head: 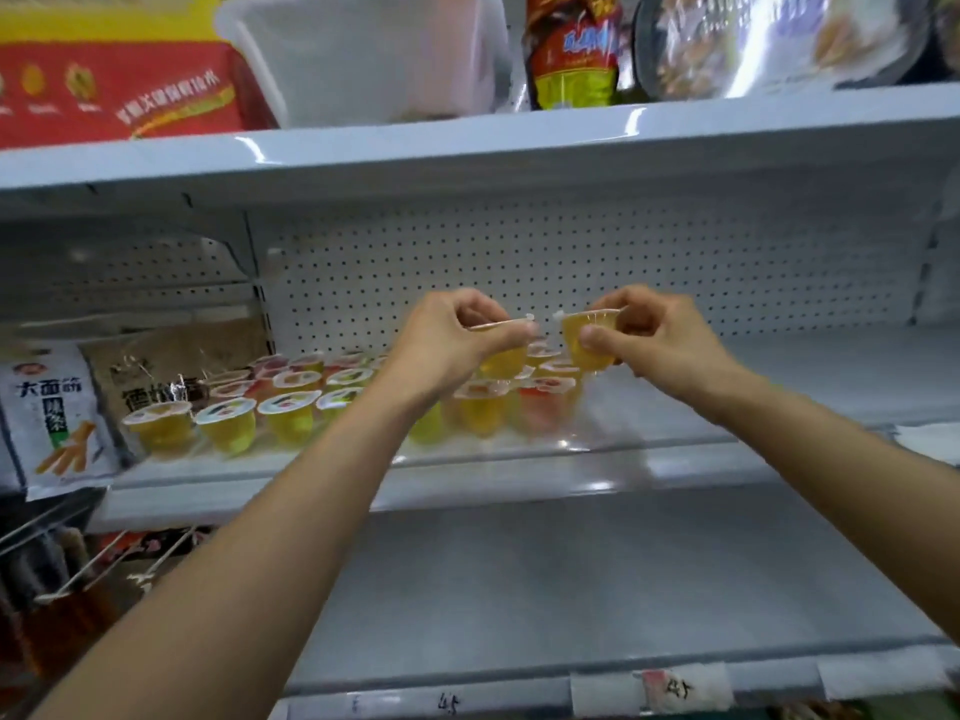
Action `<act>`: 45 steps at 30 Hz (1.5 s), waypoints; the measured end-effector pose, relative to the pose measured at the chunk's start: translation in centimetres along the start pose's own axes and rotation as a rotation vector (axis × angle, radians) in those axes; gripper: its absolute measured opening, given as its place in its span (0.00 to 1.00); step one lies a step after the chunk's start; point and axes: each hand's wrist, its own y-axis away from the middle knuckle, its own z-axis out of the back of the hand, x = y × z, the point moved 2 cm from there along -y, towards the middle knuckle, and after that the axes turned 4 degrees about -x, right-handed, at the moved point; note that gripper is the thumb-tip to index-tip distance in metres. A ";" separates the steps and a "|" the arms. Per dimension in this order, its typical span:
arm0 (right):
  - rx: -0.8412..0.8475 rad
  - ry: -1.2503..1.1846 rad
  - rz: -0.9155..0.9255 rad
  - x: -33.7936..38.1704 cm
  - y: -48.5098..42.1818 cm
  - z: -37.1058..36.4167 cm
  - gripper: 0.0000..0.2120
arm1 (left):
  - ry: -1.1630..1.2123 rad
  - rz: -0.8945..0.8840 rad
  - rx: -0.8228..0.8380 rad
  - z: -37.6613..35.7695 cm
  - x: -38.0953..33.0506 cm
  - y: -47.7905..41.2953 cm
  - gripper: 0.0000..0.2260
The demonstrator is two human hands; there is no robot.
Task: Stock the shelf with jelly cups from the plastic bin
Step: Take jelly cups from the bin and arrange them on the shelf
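Both my hands are raised over the middle shelf (779,387), each holding one jelly cup. My left hand (452,340) pinches a yellow jelly cup (501,356) by its rim and side. My right hand (660,330) grips another yellow jelly cup (589,337), thumb in front. The two cups almost touch at their lids. Below and to the left, several jelly cups (234,415) in yellow, red and orange stand in rows on the shelf behind its low clear front rail. A translucent plastic bin (374,59) sits on the top shelf.
Snack bags (52,413) stand at the left end of the middle shelf. The top shelf also carries a red box (114,85), a bottle (571,49) and a foil pack. The lower shelf (571,589) has price labels along its front edge. A pegboard backs the shelves.
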 end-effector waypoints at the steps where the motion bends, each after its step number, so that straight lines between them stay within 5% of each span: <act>1: -0.007 0.015 -0.006 -0.7 -1.4 0.5 0.12 | -0.008 0.005 -0.008 -0.5 -0.1 -1.3 0.18; 16: 0.134 0.379 -0.153 -15.3 -17.1 -3.5 0.18 | -0.191 0.106 -0.056 -5.3 4.8 -12.0 0.14; 25: 0.175 0.386 -0.128 -17.7 -18.8 -4.7 0.17 | -0.230 0.119 -0.072 -6.1 5.9 -13.4 0.15; 29: 0.263 0.588 -0.062 -17.0 -19.2 -4.0 0.21 | -0.251 0.112 -0.049 -6.7 5.4 -13.5 0.16; 36: 0.354 0.059 0.194 -8.5 -15.8 -2.0 0.28 | -0.307 0.043 -0.050 -9.0 2.4 -13.7 0.19; 41: 0.272 -0.041 0.190 -8.1 -15.0 -1.5 0.17 | -0.168 0.048 0.035 -10.8 1.0 -13.6 0.19; 45: 0.240 0.069 0.094 -10.6 -14.6 -0.7 0.19 | -0.250 0.008 0.095 -11.0 2.0 -13.4 0.13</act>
